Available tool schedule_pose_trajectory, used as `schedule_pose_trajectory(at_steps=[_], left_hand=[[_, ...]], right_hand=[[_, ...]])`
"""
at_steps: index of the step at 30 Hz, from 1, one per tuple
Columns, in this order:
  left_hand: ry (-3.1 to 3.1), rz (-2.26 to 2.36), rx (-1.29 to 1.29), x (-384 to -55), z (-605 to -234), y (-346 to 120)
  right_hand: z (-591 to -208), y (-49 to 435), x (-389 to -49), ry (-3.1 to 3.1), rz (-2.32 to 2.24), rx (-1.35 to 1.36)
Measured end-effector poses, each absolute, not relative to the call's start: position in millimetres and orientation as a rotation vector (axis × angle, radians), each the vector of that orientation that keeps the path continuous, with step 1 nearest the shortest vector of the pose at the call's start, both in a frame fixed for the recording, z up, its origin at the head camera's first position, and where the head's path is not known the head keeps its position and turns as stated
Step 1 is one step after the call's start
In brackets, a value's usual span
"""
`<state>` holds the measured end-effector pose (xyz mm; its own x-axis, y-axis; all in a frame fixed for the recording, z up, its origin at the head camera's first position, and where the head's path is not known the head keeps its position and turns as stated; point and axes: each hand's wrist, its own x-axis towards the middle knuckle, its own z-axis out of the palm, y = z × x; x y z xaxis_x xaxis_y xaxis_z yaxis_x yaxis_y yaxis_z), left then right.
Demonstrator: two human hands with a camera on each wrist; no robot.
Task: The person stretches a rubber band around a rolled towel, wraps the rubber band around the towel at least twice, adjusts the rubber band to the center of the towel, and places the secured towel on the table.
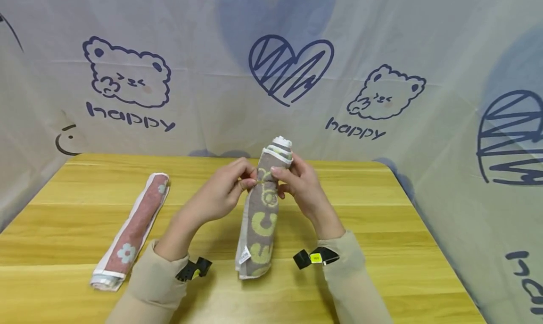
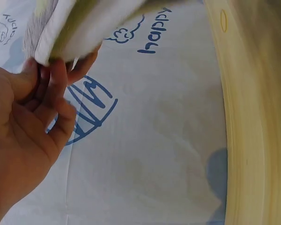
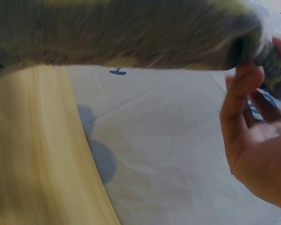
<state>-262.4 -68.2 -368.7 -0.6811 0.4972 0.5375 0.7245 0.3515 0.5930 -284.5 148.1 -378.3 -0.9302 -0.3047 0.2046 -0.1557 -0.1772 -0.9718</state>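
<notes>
A grey towel [image 1: 262, 220] with yellow lettering is rolled into a tube and tilts up from the table's middle, its white-edged end farthest away. A thin yellowish band [image 1: 260, 181] crosses the roll, which narrows there. My left hand [image 1: 220, 187] pinches this band at the roll's left side, thumb against forefinger. On the other side, my right hand [image 1: 303, 187] grips the upper part of the rolled towel, thumb on top and fingers curled beneath. The right wrist view shows the roll [image 3: 131, 37] puckered beside the right fingertips. Towel edges [image 2: 61, 28] overlap the left fingertips in the left wrist view.
A pink rolled towel [image 1: 135, 225] with pale flowers and white edges lies on the wooden table [image 1: 382, 248], left of my left forearm. Behind the table hangs a pale cloth [image 1: 212, 102] printed with bears and hearts. Black straps [image 1: 316, 257] sit on both wrists.
</notes>
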Motion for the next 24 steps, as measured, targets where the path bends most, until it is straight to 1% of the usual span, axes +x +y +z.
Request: schedule_pose_trajectory(at_steps=[3, 7, 12, 19, 24], left_hand=[[-2.369, -1.302, -1.126, -262, -368, -68], [-2.396, -1.308, -1.098, -261, -368, -68], [-2.343, -1.189, -1.027, -261, -369, -68], [-2.102, -1.063, -1.059, -263, -371, -63], [-2.033, -0.997, -1.036, -263, -373, -61]], right_hand=[[-379, 150, -284, 1.958, -2.230, -0.594], [-380, 150, -285, 1.976, -2.273, -0.546], [-381, 146, -285, 1.976, -2.324, -0.445], [-381, 141, -284, 1.979, -2.374, -0.405], [-381, 139, -282, 1.998, -2.425, -0.368]])
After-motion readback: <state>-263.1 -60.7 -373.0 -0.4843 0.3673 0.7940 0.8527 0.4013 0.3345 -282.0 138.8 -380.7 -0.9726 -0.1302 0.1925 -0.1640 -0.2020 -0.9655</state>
